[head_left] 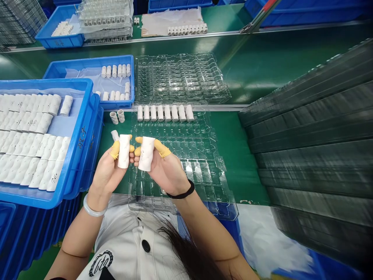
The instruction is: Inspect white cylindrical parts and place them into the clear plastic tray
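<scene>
My left hand (109, 169) holds a white hollow cylinder (124, 151) upright between its thumb and fingers. My right hand (163, 169) grips a matching white cylinder (146, 154), tilted slightly, and the two pieces stand close together without touching. Yellow finger cots cover several of my fingertips. Below both hands lies a clear plastic tray (201, 147). A row of several white cylinders (163, 112) lies in its far end. Just beyond my left hand, a white cylinder (114, 135) is partly hidden, and two more stand on the green mat (116, 116).
A blue crate (46, 198) packed with white cylinders sits to the left, and a blue bin (87, 60) holding more stands behind it. A clear tray (180, 77) lies farther back. A tall stack of dark trays (309, 147) fills the right.
</scene>
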Action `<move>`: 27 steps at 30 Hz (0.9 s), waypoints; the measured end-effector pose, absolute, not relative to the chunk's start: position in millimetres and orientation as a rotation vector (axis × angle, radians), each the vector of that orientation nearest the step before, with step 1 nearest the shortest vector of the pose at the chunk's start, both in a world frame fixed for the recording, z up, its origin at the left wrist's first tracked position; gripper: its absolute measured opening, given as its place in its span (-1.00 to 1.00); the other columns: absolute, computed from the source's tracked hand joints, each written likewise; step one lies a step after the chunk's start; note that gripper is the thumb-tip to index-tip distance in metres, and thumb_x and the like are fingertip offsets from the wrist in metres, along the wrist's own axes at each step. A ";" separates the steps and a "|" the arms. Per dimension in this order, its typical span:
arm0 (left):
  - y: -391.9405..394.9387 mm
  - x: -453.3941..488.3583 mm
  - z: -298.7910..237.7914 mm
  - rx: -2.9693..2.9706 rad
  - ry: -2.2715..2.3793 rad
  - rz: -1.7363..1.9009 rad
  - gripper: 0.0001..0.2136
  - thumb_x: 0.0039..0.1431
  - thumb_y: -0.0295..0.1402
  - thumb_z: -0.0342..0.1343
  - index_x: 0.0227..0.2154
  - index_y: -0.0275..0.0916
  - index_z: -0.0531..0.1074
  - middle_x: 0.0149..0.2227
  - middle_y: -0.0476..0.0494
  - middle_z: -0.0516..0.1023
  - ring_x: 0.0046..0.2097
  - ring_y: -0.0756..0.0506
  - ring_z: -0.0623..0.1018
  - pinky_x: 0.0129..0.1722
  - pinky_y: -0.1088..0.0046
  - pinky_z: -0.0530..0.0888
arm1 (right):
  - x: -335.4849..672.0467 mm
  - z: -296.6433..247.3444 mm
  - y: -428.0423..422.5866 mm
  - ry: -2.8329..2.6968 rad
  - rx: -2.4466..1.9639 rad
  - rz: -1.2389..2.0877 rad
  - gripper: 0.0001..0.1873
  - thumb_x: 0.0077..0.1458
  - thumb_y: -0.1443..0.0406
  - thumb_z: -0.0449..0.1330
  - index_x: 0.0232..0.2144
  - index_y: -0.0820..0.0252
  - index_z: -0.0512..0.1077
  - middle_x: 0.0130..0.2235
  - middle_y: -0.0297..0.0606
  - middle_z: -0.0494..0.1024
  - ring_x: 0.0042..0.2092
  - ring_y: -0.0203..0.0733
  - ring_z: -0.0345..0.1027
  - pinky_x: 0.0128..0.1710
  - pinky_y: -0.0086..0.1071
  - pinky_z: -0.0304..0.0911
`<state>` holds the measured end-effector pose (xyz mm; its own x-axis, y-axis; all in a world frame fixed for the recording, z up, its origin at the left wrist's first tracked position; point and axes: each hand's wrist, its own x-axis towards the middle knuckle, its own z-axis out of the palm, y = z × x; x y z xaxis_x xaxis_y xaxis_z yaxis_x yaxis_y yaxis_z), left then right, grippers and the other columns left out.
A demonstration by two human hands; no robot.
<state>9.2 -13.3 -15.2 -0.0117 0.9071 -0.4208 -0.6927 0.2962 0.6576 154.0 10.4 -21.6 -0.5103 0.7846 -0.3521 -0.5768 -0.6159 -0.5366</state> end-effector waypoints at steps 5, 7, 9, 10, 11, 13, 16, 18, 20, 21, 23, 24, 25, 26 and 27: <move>-13.9 9.2 -14.8 0.265 0.953 1.288 -0.75 0.35 -0.27 0.06 -0.16 -0.35 0.53 -0.40 -0.15 0.54 -0.41 -0.02 0.51 -0.38 0.48 0.51 | 155.7 -24.7 10.3 -0.418 -0.683 2.178 -0.70 0.19 0.09 0.28 -0.23 0.22 0.49 -0.34 -0.29 0.54 -0.40 -0.31 0.41 -0.41 -0.42 0.35; -14.7 7.8 -15.7 0.282 0.932 1.290 -0.73 0.34 -0.24 0.07 -0.13 -0.36 0.53 -0.40 -0.14 0.53 -0.41 0.00 0.50 -0.38 0.51 0.50 | 155.8 -23.4 10.6 -0.408 -0.669 2.189 -0.71 0.19 0.10 0.28 -0.23 0.22 0.49 -0.35 -0.31 0.52 -0.43 -0.34 0.38 -0.45 -0.44 0.32; -15.6 6.3 -16.9 0.328 0.905 1.286 -0.70 0.32 -0.19 0.12 -0.10 -0.34 0.53 -0.42 -0.11 0.51 -0.44 0.02 0.47 -0.40 0.54 0.48 | 155.4 -21.0 11.4 -0.397 -0.668 2.205 -0.70 0.26 0.09 0.19 -0.21 0.23 0.49 -0.35 -0.29 0.53 -0.41 -0.33 0.39 -0.41 -0.42 0.35; -15.9 5.8 -17.3 0.350 0.901 1.286 -0.69 0.30 -0.18 0.14 -0.10 -0.33 0.53 -0.43 -0.09 0.51 -0.46 0.03 0.46 -0.41 0.54 0.47 | 155.2 -19.8 11.9 -0.397 -0.671 2.215 -0.68 0.30 0.09 0.14 -0.19 0.23 0.50 -0.34 -0.27 0.54 -0.40 -0.31 0.40 -0.37 -0.40 0.37; -16.2 5.5 -17.6 0.367 0.904 1.287 -0.69 0.28 -0.17 0.17 -0.10 -0.32 0.54 -0.43 -0.09 0.51 -0.46 0.03 0.46 -0.41 0.53 0.47 | 154.9 -18.8 12.3 -0.398 -0.675 2.223 -0.67 0.32 0.10 0.10 -0.18 0.24 0.50 -0.34 -0.25 0.55 -0.38 -0.30 0.42 -0.33 -0.38 0.39; -16.5 5.7 -17.3 0.384 0.922 1.289 -0.68 0.26 -0.16 0.19 -0.09 -0.32 0.54 -0.42 -0.10 0.53 -0.44 0.00 0.48 -0.38 0.50 0.49 | 154.4 -17.9 12.7 -0.407 -0.680 2.221 -0.67 0.31 0.12 0.10 -0.22 0.27 0.51 -0.34 -0.22 0.56 -0.34 -0.26 0.44 -0.28 -0.35 0.42; -16.1 7.4 -15.4 0.371 0.965 1.306 -0.70 0.24 -0.18 0.21 -0.12 -0.32 0.55 -0.35 -0.14 0.57 -0.37 -0.03 0.53 -0.32 0.46 0.53 | 154.5 -19.4 11.9 -0.452 -0.656 2.191 -0.69 0.21 0.10 0.23 -0.33 0.28 0.49 -0.37 -0.24 0.55 -0.38 -0.27 0.43 -0.34 -0.37 0.40; -15.5 8.5 -13.7 0.329 0.982 1.323 -0.74 0.27 -0.23 0.18 -0.15 -0.33 0.56 -0.32 -0.17 0.59 -0.34 -0.04 0.55 -0.33 0.46 0.53 | 154.9 -20.7 10.9 -0.477 -0.635 2.172 -0.68 0.12 0.09 0.33 -0.33 0.26 0.46 -0.37 -0.27 0.55 -0.45 -0.31 0.39 -0.43 -0.40 0.36; -14.7 9.0 -12.3 0.294 0.972 1.322 -0.75 0.31 -0.25 0.11 -0.17 -0.34 0.57 -0.33 -0.18 0.60 -0.35 -0.04 0.55 -0.35 0.47 0.52 | 155.2 -21.2 10.3 -0.481 -0.631 2.151 -0.67 0.07 0.11 0.38 -0.28 0.23 0.45 -0.37 -0.31 0.55 -0.49 -0.34 0.36 -0.48 -0.42 0.32; -14.3 9.0 -11.9 0.291 0.962 1.315 -0.74 0.33 -0.26 0.08 -0.18 -0.34 0.57 -0.33 -0.19 0.60 -0.37 -0.04 0.54 -0.37 0.47 0.52 | 155.3 -20.9 10.2 -0.479 -0.638 2.144 -0.67 0.08 0.11 0.37 -0.25 0.22 0.45 -0.37 -0.31 0.55 -0.49 -0.34 0.36 -0.48 -0.43 0.32; -13.6 8.5 -11.8 0.309 0.950 1.300 -0.72 0.34 -0.24 0.06 -0.19 -0.35 0.57 -0.35 -0.19 0.59 -0.40 -0.03 0.51 -0.40 0.47 0.51 | 155.2 -19.4 10.8 -0.476 -0.662 2.147 -0.69 0.15 0.10 0.31 -0.21 0.22 0.45 -0.38 -0.31 0.55 -0.48 -0.33 0.38 -0.46 -0.42 0.32; -13.5 8.1 -12.2 0.321 0.949 1.293 -0.71 0.34 -0.22 0.07 -0.19 -0.35 0.56 -0.36 -0.18 0.58 -0.42 -0.02 0.49 -0.40 0.47 0.50 | 155.0 -18.3 11.2 -0.471 -0.676 2.158 -0.69 0.20 0.09 0.26 -0.20 0.23 0.45 -0.38 -0.30 0.55 -0.47 -0.32 0.39 -0.44 -0.42 0.33; -13.5 7.7 -12.7 0.333 0.950 1.286 -0.71 0.33 -0.21 0.07 -0.19 -0.35 0.56 -0.38 -0.17 0.57 -0.44 -0.01 0.48 -0.41 0.47 0.50 | 154.8 -17.2 11.7 -0.463 -0.688 2.170 -0.69 0.25 0.08 0.21 -0.19 0.23 0.45 -0.38 -0.29 0.54 -0.46 -0.32 0.39 -0.44 -0.42 0.33; -13.6 7.2 -13.4 0.342 0.949 1.280 -0.70 0.32 -0.19 0.08 -0.18 -0.35 0.55 -0.39 -0.16 0.55 -0.45 -0.01 0.47 -0.42 0.47 0.49 | 154.6 -16.2 12.2 -0.453 -0.698 2.180 -0.68 0.29 0.07 0.16 -0.19 0.24 0.45 -0.38 -0.28 0.55 -0.46 -0.32 0.39 -0.43 -0.41 0.33; -13.8 6.8 -14.2 0.350 0.948 1.279 -0.70 0.32 -0.18 0.09 -0.17 -0.34 0.55 -0.40 -0.15 0.54 -0.46 0.00 0.46 -0.42 0.47 0.49 | 154.4 -15.3 12.6 -0.442 -0.704 2.187 -0.66 0.32 0.06 0.11 -0.18 0.24 0.45 -0.38 -0.28 0.55 -0.46 -0.31 0.40 -0.42 -0.41 0.33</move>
